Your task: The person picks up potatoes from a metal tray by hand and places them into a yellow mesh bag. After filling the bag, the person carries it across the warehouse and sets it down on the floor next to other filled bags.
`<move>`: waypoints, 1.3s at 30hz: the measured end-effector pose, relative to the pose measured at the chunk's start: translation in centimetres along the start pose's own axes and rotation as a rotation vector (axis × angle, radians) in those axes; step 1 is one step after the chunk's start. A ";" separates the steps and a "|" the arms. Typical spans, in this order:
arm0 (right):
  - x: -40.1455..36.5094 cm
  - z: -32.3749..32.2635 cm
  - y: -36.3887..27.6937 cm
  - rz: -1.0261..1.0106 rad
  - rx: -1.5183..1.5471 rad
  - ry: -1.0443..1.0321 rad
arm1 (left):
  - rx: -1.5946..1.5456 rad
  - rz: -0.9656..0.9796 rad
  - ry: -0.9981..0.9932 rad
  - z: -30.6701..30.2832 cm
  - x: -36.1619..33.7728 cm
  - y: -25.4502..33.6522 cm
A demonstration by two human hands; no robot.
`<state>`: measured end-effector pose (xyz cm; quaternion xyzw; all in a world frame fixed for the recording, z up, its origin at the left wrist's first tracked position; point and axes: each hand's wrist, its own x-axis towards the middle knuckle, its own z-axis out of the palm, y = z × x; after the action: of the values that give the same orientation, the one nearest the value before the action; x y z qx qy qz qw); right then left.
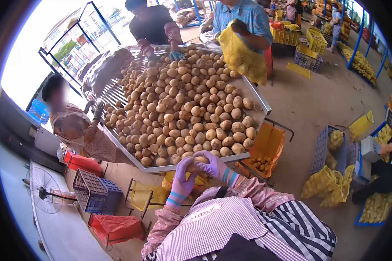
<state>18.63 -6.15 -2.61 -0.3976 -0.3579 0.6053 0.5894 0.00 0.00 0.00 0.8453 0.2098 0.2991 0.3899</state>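
Observation:
Just over the near rim of the sorting table, a potato [201,160] is held between my two gloved hands. My left hand [182,179], in a purple glove with a blue-striped cuff, is closed with its fingertips at the potato's left side. From the right, my right hand [214,165], in a matching glove, curls its fingers around the same potato. A thick spread of loose potatoes [178,108] covers the metal sorting table [152,168] in front of me.
Co-workers stand around the table; one holds a yellow mesh sack [241,54]. An orange-lined bin [265,150] with potatoes sits below the right edge. Plastic crates [91,191], a red bag [117,228] and a fan [42,191] are on the left, filled sacks [329,185] on the right.

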 end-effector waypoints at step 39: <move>-2.7 -2.7 0.5 -0.564 -0.448 0.330 | -0.384 -0.509 0.230 5.0 4.4 -5.6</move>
<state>20.85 -8.92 -4.09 -0.4946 -0.4767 0.2544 0.6808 5.91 3.34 -5.45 0.6376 0.3967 0.3197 0.5779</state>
